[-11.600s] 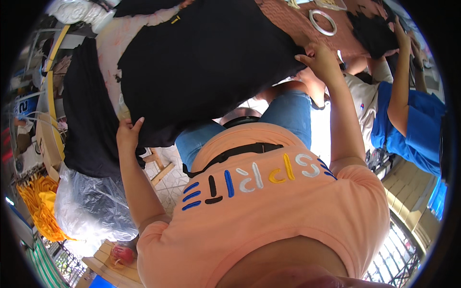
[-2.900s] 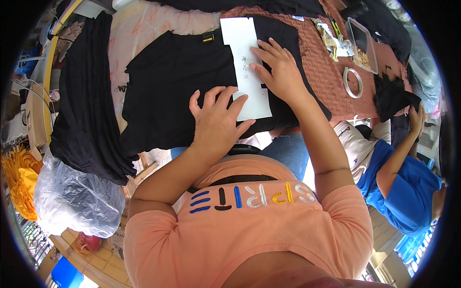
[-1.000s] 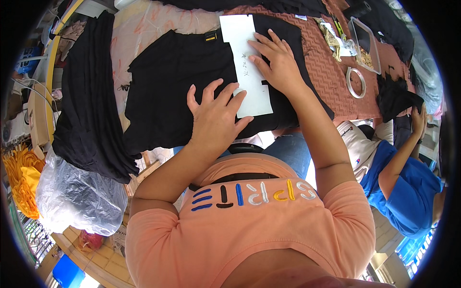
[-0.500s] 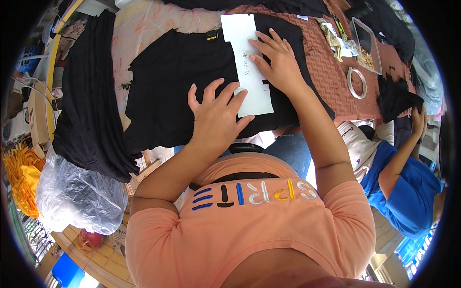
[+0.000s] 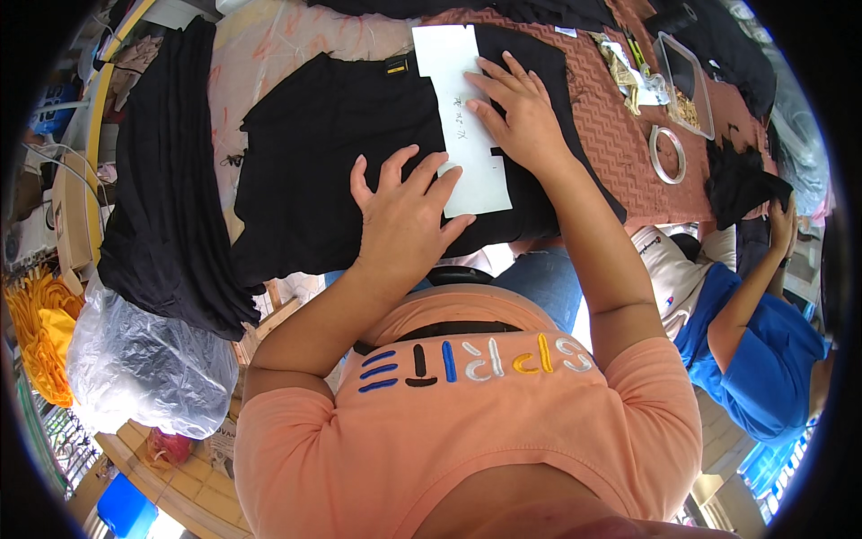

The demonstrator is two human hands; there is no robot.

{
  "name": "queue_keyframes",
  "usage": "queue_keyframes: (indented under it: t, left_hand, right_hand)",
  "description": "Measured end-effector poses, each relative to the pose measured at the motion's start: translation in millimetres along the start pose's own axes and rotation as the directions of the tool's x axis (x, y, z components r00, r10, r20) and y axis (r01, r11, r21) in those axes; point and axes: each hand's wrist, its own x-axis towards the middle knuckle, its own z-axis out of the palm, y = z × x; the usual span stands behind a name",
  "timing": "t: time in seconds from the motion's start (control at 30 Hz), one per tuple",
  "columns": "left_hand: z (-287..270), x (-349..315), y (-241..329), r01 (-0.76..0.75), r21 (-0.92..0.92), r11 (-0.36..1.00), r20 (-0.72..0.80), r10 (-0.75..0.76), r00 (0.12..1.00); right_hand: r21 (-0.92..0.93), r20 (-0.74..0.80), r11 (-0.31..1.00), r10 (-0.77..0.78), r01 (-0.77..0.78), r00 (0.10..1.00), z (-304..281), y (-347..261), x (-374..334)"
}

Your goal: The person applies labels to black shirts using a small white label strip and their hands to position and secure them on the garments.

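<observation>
A black garment piece lies spread on the table in front of me, with a small dark label at its far edge. Across it rests a long white paper template, notched along its sides and marked with handwriting. My left hand has its fingers spread, the thumb and nearest fingertips on the template's left edge and the others on the black cloth. Further up, my right hand lies with fingers stretched out over the template's right edge.
Folded black fabric hangs over the table's left end, above a clear plastic bag. To the right are a roll of tape, a clear plastic box and scissors. At far right a co-worker in blue handles black cloth.
</observation>
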Motion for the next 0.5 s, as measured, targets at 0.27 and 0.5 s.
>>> queue_keyframes:
  t: [0.27, 0.5]
  left_hand:
    - [-5, 10, -3, -0.033, -0.005, 0.999, -0.056, 0.032, 0.998]
    - [28, 103, -47, -0.198, -0.02, 0.98, 0.031, 0.198, 0.98]
  right_hand:
    - [-0.011, 0.006, 1.0, 0.005, -0.005, 1.0, 1, 1, -2]
    - [-0.027, 0.015, 1.0, 0.012, -0.012, 1.0, 3, 4, -2]
